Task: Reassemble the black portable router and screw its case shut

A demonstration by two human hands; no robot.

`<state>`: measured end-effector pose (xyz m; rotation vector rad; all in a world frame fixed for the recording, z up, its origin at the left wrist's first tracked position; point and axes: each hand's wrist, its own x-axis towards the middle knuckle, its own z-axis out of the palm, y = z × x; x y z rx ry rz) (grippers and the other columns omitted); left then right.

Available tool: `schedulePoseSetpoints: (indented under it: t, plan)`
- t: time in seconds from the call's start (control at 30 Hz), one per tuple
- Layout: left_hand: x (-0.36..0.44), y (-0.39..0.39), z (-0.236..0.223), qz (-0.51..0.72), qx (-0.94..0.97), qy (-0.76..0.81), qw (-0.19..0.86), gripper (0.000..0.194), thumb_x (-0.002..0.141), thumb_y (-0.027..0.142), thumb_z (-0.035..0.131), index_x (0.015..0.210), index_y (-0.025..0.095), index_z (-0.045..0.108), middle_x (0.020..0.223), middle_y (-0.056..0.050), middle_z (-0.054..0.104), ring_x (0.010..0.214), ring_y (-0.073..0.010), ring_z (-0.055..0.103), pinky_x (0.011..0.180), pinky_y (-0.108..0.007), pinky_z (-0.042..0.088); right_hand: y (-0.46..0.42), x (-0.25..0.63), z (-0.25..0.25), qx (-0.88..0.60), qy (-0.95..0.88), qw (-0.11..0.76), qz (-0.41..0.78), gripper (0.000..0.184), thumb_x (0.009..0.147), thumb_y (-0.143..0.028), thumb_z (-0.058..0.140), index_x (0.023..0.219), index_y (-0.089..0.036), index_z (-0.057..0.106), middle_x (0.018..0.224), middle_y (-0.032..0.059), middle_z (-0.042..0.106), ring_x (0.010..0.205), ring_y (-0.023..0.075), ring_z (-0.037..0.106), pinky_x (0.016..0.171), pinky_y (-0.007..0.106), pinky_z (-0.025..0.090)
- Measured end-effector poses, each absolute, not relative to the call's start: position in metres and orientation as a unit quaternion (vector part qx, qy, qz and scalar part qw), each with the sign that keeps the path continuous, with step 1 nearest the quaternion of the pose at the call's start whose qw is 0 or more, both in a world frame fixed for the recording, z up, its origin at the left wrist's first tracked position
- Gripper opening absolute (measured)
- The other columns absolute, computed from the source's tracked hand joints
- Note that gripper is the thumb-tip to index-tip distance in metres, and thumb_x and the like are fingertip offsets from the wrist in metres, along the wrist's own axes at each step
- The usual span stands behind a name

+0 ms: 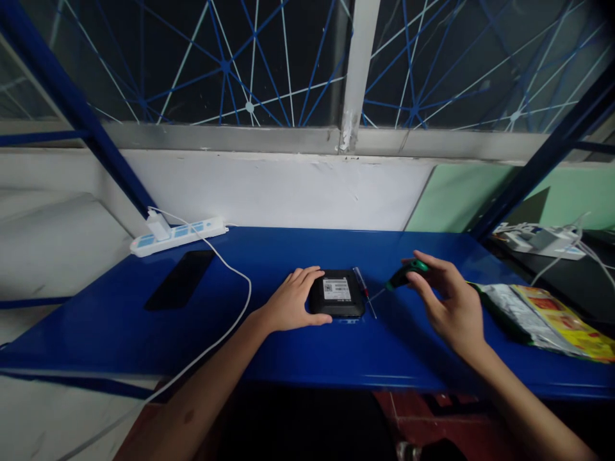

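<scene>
A small black box-shaped device [336,294] with a white label on top lies on the blue table [298,346]. My left hand [293,299] grips its left side, fingers wrapped round the edge. My right hand [449,296] holds a green-and-black-handled screwdriver [401,276], its thin shaft pointing left and down toward the device's right side. A second screwdriver [364,293] with a red and clear handle lies on the table right next to the device.
A black phone [181,288] lies flat at the left. A white power strip [179,235] with a charger and white cable [225,333] sits at the back left. Foil snack packets [542,314] lie at the right. A white wall and window stand behind.
</scene>
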<state>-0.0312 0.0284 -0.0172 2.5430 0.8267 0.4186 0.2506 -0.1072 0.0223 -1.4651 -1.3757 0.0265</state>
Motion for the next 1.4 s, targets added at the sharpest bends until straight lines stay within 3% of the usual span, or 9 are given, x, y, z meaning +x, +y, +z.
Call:
schedulePoseSetpoints:
  t: [0.1,0.2,0.3,0.4,0.57,1.03,1.4]
  plan:
    - [-0.032,0.029,-0.018,0.149,0.918,0.298,0.214,0.097,0.074,0.070,0.074,0.151,0.025,0.037,0.160,-0.015,0.039,0.143,-0.0422,0.039,0.115,-0.063,0.036,-0.119,0.268,0.010,-0.633,-0.544,0.550,0.036,0.041,0.089,-0.047,0.069,0.124,-0.026,0.063,0.111,0.0090,0.077,0.082,0.0225,0.076,0.082,0.042,0.065]
    - [-0.032,0.029,-0.019,0.151,0.919,0.296,0.211,0.096,0.075,0.070,0.073,0.151,0.025,0.037,0.160,-0.015,0.038,0.144,-0.0421,0.038,0.116,-0.063,0.035,-0.134,0.289,-0.006,-0.648,-0.505,0.564,0.080,0.040,0.084,-0.054,0.072,0.111,-0.024,0.065,0.101,0.0076,0.078,0.075,0.0220,0.076,0.072,0.037,0.065]
    - [-0.033,0.028,-0.019,0.152,0.921,0.294,0.207,0.095,0.076,0.070,0.073,0.151,0.024,0.037,0.160,-0.015,0.038,0.144,-0.0414,0.038,0.116,-0.063,0.035,-0.151,0.307,-0.023,-0.690,-0.513,0.500,0.101,0.043,0.079,-0.059,0.073,0.101,-0.023,0.066,0.079,0.0039,0.077,0.067,0.0229,0.075,0.065,0.033,0.063]
    - [-0.033,0.028,-0.019,0.153,0.921,0.292,0.207,0.094,0.076,0.069,0.072,0.151,0.025,0.037,0.160,-0.015,0.039,0.143,-0.0416,0.038,0.116,-0.063,0.035,-0.167,0.314,-0.033,-0.720,-0.541,0.425,0.090,0.045,0.077,-0.065,0.072,0.093,-0.023,0.069,0.089,0.0063,0.079,0.079,0.0264,0.077,0.069,0.033,0.063]
    - [-0.032,0.029,-0.019,0.159,0.922,0.288,0.206,0.094,0.075,0.067,0.074,0.150,0.025,0.037,0.159,-0.014,0.039,0.144,-0.0411,0.039,0.117,-0.062,0.034,-0.180,0.308,-0.030,-0.715,-0.594,0.349,0.117,0.040,0.083,-0.062,0.067,0.103,-0.028,0.073,0.104,0.0052,0.081,0.092,0.0284,0.078,0.082,0.036,0.064]
    - [-0.032,0.031,-0.019,0.160,0.920,0.292,0.207,0.095,0.074,0.065,0.075,0.150,0.024,0.037,0.157,-0.015,0.042,0.142,-0.0412,0.040,0.115,-0.061,0.036,-0.168,0.305,-0.009,-0.688,-0.632,0.353,0.043,0.036,0.086,-0.059,0.066,0.100,-0.027,0.073,0.101,0.0068,0.081,0.091,0.0301,0.079,0.081,0.039,0.064]
    - [-0.033,0.031,-0.019,0.166,0.918,0.291,0.215,0.096,0.074,0.067,0.075,0.151,0.025,0.037,0.156,-0.015,0.043,0.141,-0.0417,0.041,0.114,-0.062,0.037,-0.162,0.295,-0.010,-0.665,-0.659,0.342,0.081,0.027,0.089,-0.053,0.066,0.099,-0.029,0.072,0.101,0.0056,0.080,0.092,0.0291,0.078,0.079,0.039,0.064]
